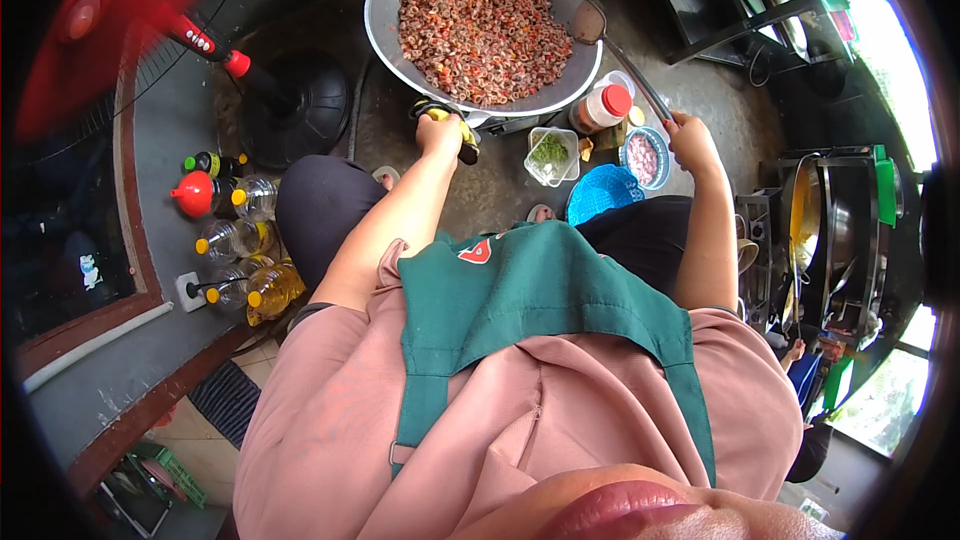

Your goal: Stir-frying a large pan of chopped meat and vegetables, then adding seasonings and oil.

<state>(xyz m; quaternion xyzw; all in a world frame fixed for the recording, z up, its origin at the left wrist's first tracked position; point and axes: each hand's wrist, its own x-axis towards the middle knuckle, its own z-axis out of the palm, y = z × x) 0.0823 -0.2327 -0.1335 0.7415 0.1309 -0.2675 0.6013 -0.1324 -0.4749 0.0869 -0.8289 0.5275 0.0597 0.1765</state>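
A large metal wok stands before me, holding sliced food rings mixed with red bits. My left hand grips a yellow and black cloth at the wok's near edge, by its handle. In my right hand is the dark handle of a long metal spatula, whose blade rests at the wok's right rim. Between the wok and my right hand stand a red-lidded jar, a clear tub of chopped greens, a round tub of pale pink pieces and a blue plastic basket.
A red stand fan with a black base is at the left. Below it, several bottles, some with oil, and a red funnel line the wall. Metal racks with pans stand right. Another person's hand shows far right.
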